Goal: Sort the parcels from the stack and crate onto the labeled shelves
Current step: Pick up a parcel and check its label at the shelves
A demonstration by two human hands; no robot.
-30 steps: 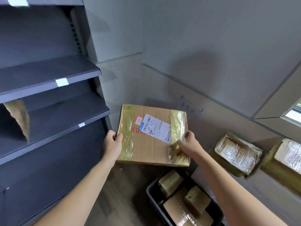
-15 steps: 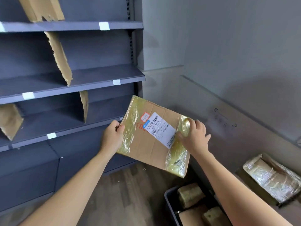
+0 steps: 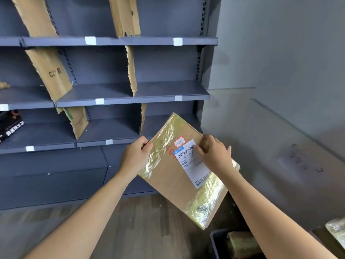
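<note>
- Head view: left hand (image 3: 137, 156) grips the left edge of the tilted parcel (image 3: 173, 184); right hand (image 3: 214, 156) lies over its label (image 3: 195, 170), grip unclear; parcel hangs near the lower-right shelf (image 3: 158, 125).
- Slick tape (image 3: 164, 144) may slip; covered label invites missorting.

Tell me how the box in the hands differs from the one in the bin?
The held box is big and flat; the bin box looks smaller. The held box shows a white label; none shows on the bin box. The held box is tilted up; the bin box lies in the bin. Both wear shiny yellowish tape.
</note>
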